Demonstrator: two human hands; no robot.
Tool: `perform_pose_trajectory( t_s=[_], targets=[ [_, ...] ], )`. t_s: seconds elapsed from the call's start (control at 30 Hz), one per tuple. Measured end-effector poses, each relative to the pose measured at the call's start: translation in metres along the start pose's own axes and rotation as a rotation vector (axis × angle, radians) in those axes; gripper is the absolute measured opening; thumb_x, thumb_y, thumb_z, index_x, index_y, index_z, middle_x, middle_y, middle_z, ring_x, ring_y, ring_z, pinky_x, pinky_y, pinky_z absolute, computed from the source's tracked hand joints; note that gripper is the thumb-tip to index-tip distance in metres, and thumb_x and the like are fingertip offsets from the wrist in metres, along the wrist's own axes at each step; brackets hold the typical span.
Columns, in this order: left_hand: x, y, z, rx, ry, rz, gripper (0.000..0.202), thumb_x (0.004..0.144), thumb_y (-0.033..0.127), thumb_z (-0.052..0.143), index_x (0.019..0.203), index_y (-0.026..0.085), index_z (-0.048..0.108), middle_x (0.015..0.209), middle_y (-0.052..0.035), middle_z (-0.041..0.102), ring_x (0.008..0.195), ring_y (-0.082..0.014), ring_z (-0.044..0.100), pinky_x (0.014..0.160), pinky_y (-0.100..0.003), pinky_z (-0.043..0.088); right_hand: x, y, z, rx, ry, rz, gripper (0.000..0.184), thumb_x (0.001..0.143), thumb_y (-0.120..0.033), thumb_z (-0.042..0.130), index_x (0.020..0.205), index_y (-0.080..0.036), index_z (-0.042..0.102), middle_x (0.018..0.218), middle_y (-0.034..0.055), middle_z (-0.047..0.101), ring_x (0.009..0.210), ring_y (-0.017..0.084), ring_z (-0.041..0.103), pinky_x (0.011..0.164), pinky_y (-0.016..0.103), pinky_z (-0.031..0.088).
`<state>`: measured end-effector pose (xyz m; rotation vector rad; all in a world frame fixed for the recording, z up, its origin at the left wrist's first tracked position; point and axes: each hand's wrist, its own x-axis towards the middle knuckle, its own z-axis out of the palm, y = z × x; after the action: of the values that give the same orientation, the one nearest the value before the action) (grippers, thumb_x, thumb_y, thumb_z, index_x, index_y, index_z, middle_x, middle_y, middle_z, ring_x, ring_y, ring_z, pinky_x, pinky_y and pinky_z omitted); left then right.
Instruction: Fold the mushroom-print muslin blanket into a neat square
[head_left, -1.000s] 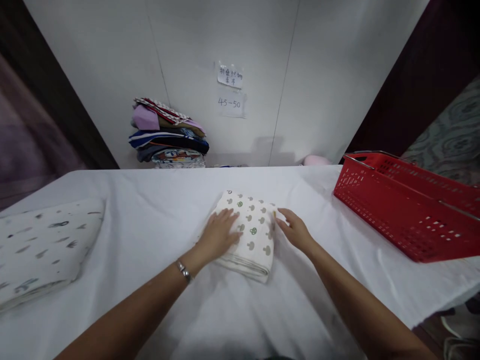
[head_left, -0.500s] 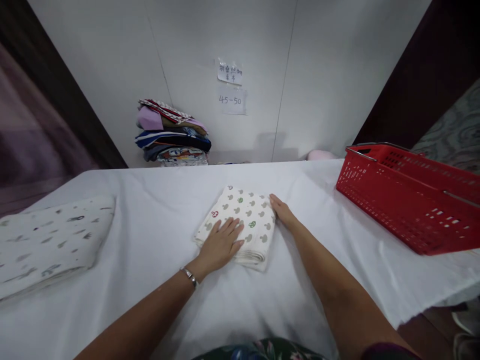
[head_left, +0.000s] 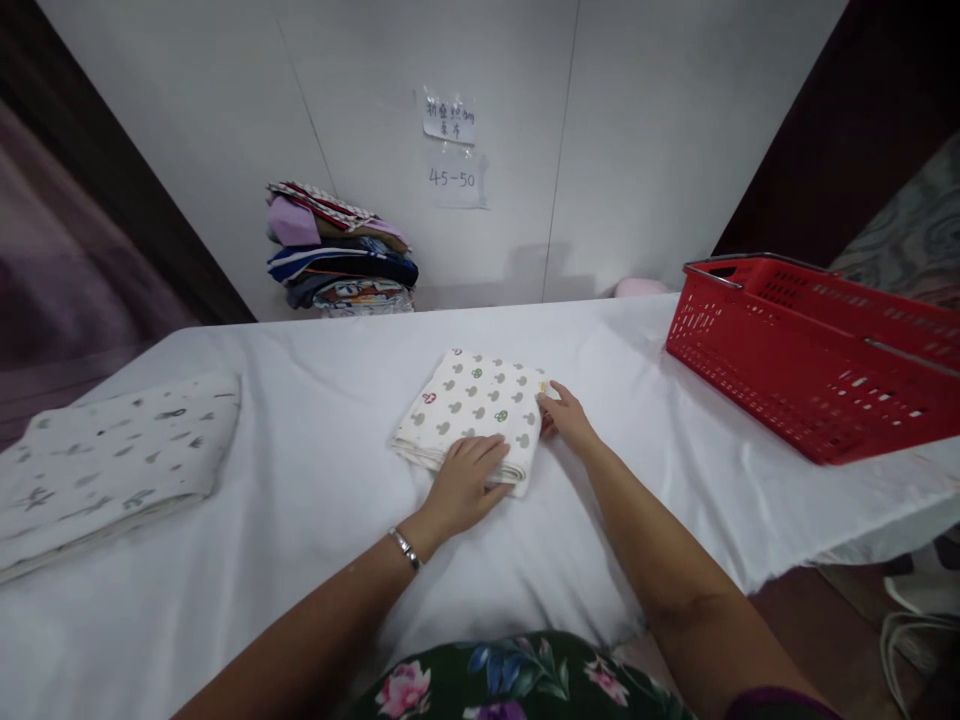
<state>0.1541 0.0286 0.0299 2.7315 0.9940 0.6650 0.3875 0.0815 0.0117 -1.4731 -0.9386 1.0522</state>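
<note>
After sliding left hand (head_left: 465, 488) with fingers together down folded cloth (head_left: 474, 398), pinched right edge with right hand (head_left: 571, 416). Looked like neatening.

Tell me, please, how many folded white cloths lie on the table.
2: the mushroom cloth, partly under the left hand, and the other cloth, at far left. More could be hidden beneath.

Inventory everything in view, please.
tablecloth: 1, white, foreground
mushroom cloth: 1, white, centre
second cloth: 1, white patterned, left
basket: 1, red, right
wall: 1, grey, back
notes: 2, white, on wall
fabric stack: 1, multicoloured, back left
rounded item: 1, pink, back right
hanging fabric: 1, purple, far left
garment: 1, green floral, bottom
bracelet: 1, silver, left wrist
left hand: 1, bare, mushroom cloth's near edge
right hand: 1, bare, same cloth's right edge
</note>
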Motion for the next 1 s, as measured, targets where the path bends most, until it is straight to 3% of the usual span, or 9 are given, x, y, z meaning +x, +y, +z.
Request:
perform_pose_trajectory(
  t_s=[0.2, 0.47, 0.63, 0.83, 1.0],
  targets=[
    [-0.003, 0.004, 0.008, -0.024, 0.089, -0.061, 0.039, 0.083, 0.034, 0.056, 0.120, 0.022, 0.053, 0.125, -0.0072, 0.055, 0.117, -0.0221, 0.045, 0.100, -0.039, 0.034, -0.021, -0.011, 0.014, -0.051, -0.075, -0.028, 0.088, 0.077, -0.035, 0.065, 0.147, -0.021, 0.013, 0.065, -0.0021, 0.059, 0.047, 0.012, 0.054, 0.039, 0.022, 0.046],
    [-0.006, 0.004, 0.012, -0.064, 0.147, -0.029, 0.036, 0.083, 0.030, 0.057, 0.117, 0.022, 0.053, 0.118, -0.0064, 0.057, 0.110, -0.0222, 0.049, 0.095, -0.039, 0.038, -0.074, -0.027, 0.020, -0.027, -0.242, 0.039, 0.097, 0.078, -0.035, 0.068, 0.148, -0.024, 0.002, 0.064, -0.0032, 0.057, 0.049, 0.013, 0.055, 0.042, 0.025, 0.050],
    [-0.007, 0.005, 0.011, -0.068, 0.159, -0.003, 0.035, 0.079, 0.022, 0.059, 0.115, 0.021, 0.053, 0.115, -0.0060, 0.058, 0.107, -0.0222, 0.050, 0.093, -0.040, 0.039, -0.102, -0.026, 0.026, -0.034, -0.322, 0.077, 0.096, 0.082, -0.041, 0.062, 0.147, -0.022, -0.007, 0.061, -0.0011, 0.061, 0.047, 0.016, 0.058, 0.038, 0.024, 0.046],
    [-0.006, 0.006, 0.009, -0.097, 0.147, 0.021, 0.036, 0.078, 0.017, 0.058, 0.113, 0.023, 0.054, 0.111, -0.0047, 0.059, 0.104, -0.0214, 0.051, 0.091, -0.039, 0.039, -0.106, -0.024, 0.029, -0.107, -0.304, 0.047, 0.095, 0.082, -0.039, 0.061, 0.147, -0.021, -0.007, 0.053, -0.0040, 0.058, 0.042, 0.015, 0.056, 0.036, 0.023, 0.043],
    [-0.006, 0.002, 0.008, -0.163, 0.162, 0.062, 0.033, 0.083, 0.027, 0.056, 0.116, 0.022, 0.052, 0.112, -0.0055, 0.059, 0.105, -0.0210, 0.052, 0.092, -0.040, 0.039, -0.102, -0.023, 0.023, -0.193, -0.312, 0.062, 0.092, 0.082, -0.037, 0.058, 0.147, -0.018, -0.003, 0.050, -0.0057, 0.056, 0.039, 0.014, 0.053, 0.036, 0.023, 0.041]
  ],
)
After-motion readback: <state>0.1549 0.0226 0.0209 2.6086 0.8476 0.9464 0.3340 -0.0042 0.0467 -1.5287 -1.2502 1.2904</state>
